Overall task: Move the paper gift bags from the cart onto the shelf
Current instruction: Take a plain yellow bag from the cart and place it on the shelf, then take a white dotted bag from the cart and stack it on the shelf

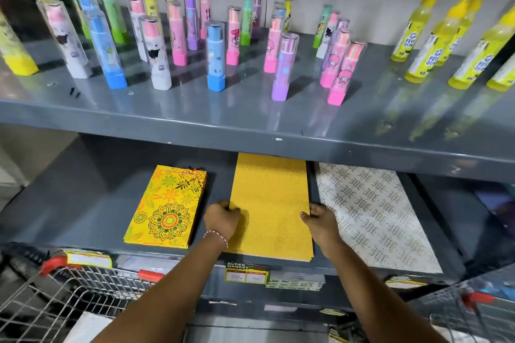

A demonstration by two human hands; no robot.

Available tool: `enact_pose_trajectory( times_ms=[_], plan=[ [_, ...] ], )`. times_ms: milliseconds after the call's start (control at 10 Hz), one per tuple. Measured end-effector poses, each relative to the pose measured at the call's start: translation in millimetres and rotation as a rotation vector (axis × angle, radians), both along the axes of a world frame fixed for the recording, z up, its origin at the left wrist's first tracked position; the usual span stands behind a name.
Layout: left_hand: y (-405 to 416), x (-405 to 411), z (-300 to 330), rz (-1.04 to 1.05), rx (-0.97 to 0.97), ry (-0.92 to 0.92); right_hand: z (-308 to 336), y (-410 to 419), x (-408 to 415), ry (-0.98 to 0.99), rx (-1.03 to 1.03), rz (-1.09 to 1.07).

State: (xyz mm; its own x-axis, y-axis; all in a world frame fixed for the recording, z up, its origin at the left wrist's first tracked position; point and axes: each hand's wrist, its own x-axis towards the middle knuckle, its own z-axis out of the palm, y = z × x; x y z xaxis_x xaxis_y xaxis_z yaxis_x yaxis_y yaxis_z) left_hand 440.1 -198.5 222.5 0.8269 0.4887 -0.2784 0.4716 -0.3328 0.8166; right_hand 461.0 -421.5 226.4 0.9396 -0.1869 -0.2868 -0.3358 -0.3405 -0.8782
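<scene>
Now squaring the plain yellow gift bags point(271, 203) on the lower shelf point(83, 203), between the floral yellow bags point(167, 207) and the white patterned bags point(373, 211). Left hand point(221, 218) pinching the stack's left edge, right hand point(320, 221) closed on its right edge, thumb on top; both grips clamped on paper, likely to slide the stack straight and line its front with the shelf lip. Flat, folded, thin-walled, matte with fine diamond print; likely stiff in a stack, floppy singly. Laid flat probably because folded bags cannot stand. Wire cart point(55, 295) below left, something white inside, too unclear to name. Upper shelf crowded with upright plastic tubes point(214, 56) and yellow gum bottles point(423, 44), glossy and round
</scene>
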Motion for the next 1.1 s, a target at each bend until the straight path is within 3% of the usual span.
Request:
enact_pose_trajectory(
  times_ms=[200,300,400,500,600,800,900,1000,1100],
  plan=[
    [-3,-7,-1,0.015,-0.002,-0.019,-2,1,-9,-0.019,-0.023,0.026],
    [3,-19,1,0.084,-0.177,-0.051,2,0,-11,-0.108,-0.133,0.042],
    [24,-63,15,0.326,-0.499,-0.222,19,10,-16,-0.401,-0.234,0.065],
    [49,-140,21,0.559,-0.79,-0.376,44,42,-34,-0.657,-0.156,0.226],
    [72,-233,7,0.854,-0.884,-0.451,53,97,-63,-0.748,-0.03,0.506],
    [106,-387,-61,1.496,-1.061,-0.388,22,243,-152,-0.556,0.163,1.155],
    [120,-424,-97,1.683,-1.211,-0.443,-18,322,-191,-0.398,0.07,1.492],
    [144,-435,-128,1.822,-1.306,-0.374,-69,396,-221,-0.306,-0.161,1.796],
    [63,-427,-261,1.855,-1.382,-0.586,-134,460,-246,-0.216,-0.46,1.992]
  ],
)
